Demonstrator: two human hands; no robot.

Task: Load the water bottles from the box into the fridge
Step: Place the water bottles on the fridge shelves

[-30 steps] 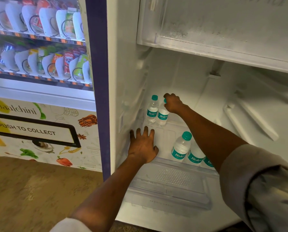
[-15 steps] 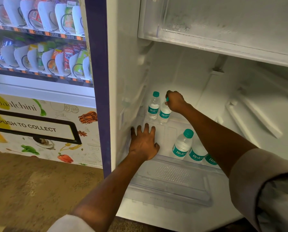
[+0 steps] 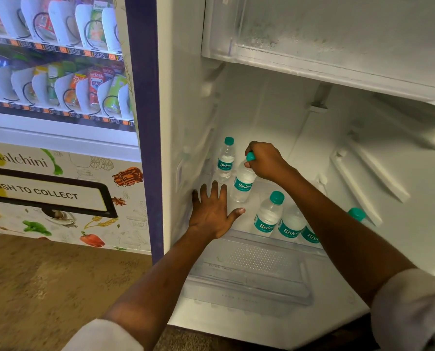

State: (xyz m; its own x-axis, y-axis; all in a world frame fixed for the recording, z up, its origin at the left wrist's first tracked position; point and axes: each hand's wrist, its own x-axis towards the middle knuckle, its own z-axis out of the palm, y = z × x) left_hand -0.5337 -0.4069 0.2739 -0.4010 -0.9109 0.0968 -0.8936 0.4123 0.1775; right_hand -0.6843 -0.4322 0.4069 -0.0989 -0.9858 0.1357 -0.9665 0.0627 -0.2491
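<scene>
- Fridge (image 3: 300,138) open across the right two-thirds of the frame, white inside, with a frosted freezer compartment (image 3: 338,34) along the upper right.
- Right hand (image 3: 264,160) at centre frame, reaching deep inside, fingers curled from above round the neck and teal cap (image 3: 250,156) of the held bottle (image 3: 243,184).
- Held bottle clear, with a teal Bisleri label, base down near the shelf (image 3: 245,222); touching it or not, impossible to tell.
- Rear bottle (image 3: 225,160) just left of it and further back, upright on the shelf, close to the left inner wall, untouched.
- Left hand (image 3: 211,211) at lower centre, released and holding nothing: palm down, fingers spread flat on the shelf beside the left wall.
- Front row of bottles (image 3: 267,216) right of the left hand, three labels side by side along the shelf's front edge, the right two partly hidden by the right forearm (image 3: 338,224).
- Far bottle (image 3: 357,214) beyond that forearm, only its teal cap showing.
- Clear crisper cover (image 3: 249,269) below the shelf edge, at lower centre.
- Vending machine (image 3: 47,173) filling the upper left, snack packets in rows, "PUSH TO COLLECT" flap beneath.
- Brown floor (image 3: 47,287) at lower left; pale sleeves (image 3: 411,312) at the bottom edge and lower right corner.
</scene>
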